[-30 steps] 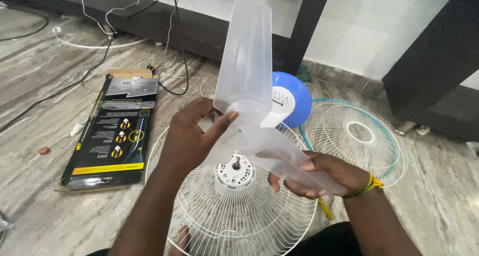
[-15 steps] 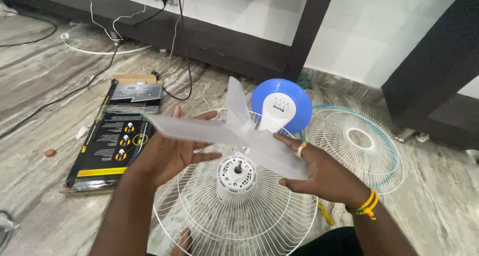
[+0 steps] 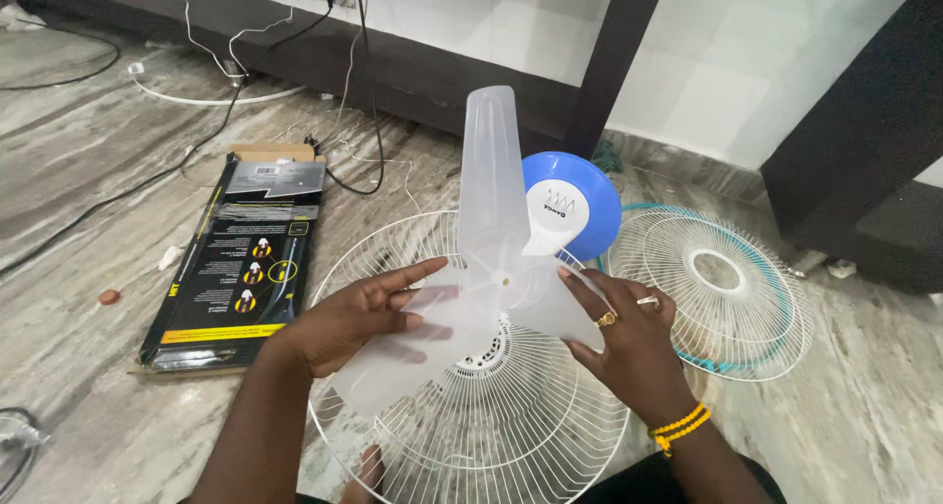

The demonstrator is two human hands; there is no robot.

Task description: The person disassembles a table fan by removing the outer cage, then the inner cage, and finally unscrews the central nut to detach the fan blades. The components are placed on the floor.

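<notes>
A translucent three-blade fan propeller (image 3: 488, 185) lies flat just above the white wire rear guard (image 3: 471, 406) and the white motor hub (image 3: 486, 355) at its middle. My left hand (image 3: 349, 317) holds the lower left blade, fingers under it. On the right blade rests my right hand (image 3: 624, 337), wearing rings and a yellow bead bracelet. One blade points away from me toward the wall.
A blue and white fan base (image 3: 575, 204) stands behind the guard. A second wire guard with a teal rim (image 3: 712, 288) lies on the floor to the right. A flat black and yellow carton (image 3: 236, 258) lies at left. Cables (image 3: 226, 67) trail along the wall.
The propeller went from held upright, to tilted edge-on, to lying flat low over the motor hub. Both hands shifted their grip along the blades.
</notes>
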